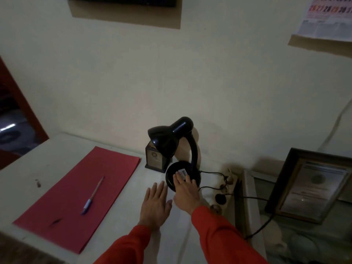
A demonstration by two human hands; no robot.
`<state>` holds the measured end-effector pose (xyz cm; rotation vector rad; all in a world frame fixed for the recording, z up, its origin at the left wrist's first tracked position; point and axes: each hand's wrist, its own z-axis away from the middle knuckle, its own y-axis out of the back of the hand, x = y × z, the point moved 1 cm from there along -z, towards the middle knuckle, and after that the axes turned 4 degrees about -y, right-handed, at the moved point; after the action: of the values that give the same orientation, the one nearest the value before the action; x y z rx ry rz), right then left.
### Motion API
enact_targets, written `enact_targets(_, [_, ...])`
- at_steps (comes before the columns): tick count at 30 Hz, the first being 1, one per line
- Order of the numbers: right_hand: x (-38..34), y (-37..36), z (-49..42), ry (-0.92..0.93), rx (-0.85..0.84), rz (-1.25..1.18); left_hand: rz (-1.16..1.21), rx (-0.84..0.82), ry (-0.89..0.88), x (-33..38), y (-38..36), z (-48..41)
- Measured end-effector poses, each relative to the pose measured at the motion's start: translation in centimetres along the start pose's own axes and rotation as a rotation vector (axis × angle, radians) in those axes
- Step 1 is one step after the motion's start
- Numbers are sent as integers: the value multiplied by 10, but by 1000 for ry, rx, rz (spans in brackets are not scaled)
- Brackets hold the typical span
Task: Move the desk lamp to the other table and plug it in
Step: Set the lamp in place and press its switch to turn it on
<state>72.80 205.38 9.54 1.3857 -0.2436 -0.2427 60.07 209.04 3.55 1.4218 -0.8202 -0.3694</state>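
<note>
Lamp: the black gooseneck desk lamp (177, 149) stood on the white table (28, 164), near its back edge by the wall, its round base (182, 175) just beside the table's right edge.
Right hand: your right hand (187, 191) lay open and flat, fingertips (181, 177) resting on the base's front rim, closed on nothing.
Left hand: your left hand (156, 204) was spread open, palm down on the table just in front of the base, holding nothing.
Cord: the lamp's black cord (211, 172) ran from the base toward the power strip (224, 191) at the right edge; in this dim view it looked unplugged still, but you could not be sure.
Neighbours: a small dark box (152, 159) sat touching or just behind the shade; a red paper sheet (76, 187) with a pen (93, 195) lay well apart toward the left edge.
Progress: the lamp seemed set down already; plugging in was probably what was left.
</note>
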Motion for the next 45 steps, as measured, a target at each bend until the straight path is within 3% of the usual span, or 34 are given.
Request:
enact_targets(6, [5,-2,2,43,34,48,-33,-66,-32,-6,0,1])
enact_targets(23, [4,-6,-6,59,47,82,-69,-55,-13,-4,0,2])
enact_targets(31, [3,-6,-5,69,195,-56,-82,-18,-12,-6,0,0])
enact_targets(45, [23,-19,1,7,183,-204,59,66,11,-4,5,0])
